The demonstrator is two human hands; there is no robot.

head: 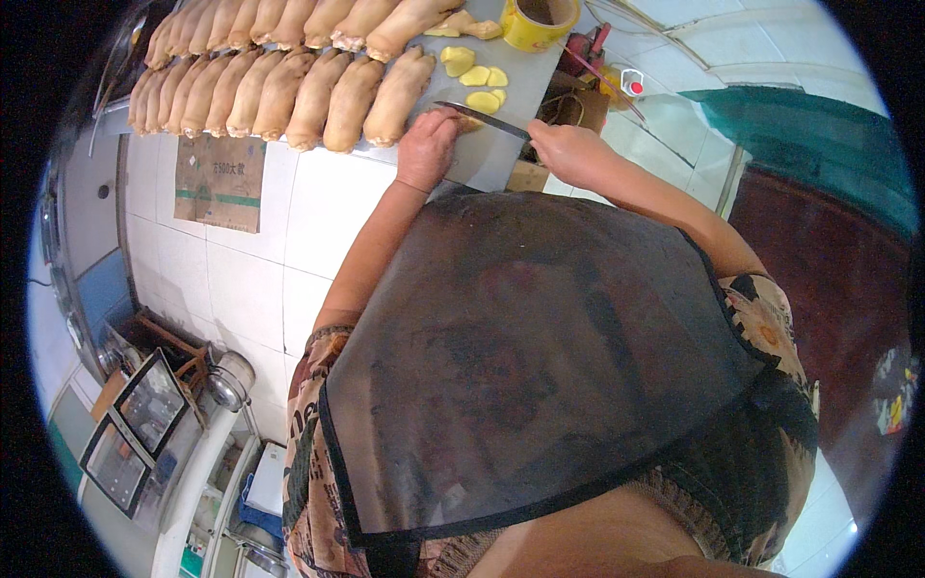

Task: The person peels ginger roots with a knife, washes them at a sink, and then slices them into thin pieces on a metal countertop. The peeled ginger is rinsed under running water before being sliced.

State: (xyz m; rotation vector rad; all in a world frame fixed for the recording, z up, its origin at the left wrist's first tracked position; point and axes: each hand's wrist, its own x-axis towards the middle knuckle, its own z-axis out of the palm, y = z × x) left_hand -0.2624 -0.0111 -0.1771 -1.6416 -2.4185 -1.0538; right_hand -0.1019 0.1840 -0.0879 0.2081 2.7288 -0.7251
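My right hand (567, 153) grips the handle of a kitchen knife (491, 121), its dark blade pointing left across the grey work surface (485, 160). Under bent fingers, my left hand (428, 141) presses a piece of ginger (471, 124) beside the blade; part of that piece is hidden. Just beyond the knife lie several yellow ginger slices (483, 102) and a thicker chunk (457, 61). A knobbly ginger root (470, 26) rests farther back. Two rows of pale trotters (399, 97) fill the surface to the left of my hands.
A yellow tape roll (538, 23) stands at the back right of the surface. Below its right edge are a cardboard box (589, 108) and a red-capped container (631, 85). Flattened cardboard (220, 180) lies on the tiled floor at left, with a metal pot (231, 379) farther down.
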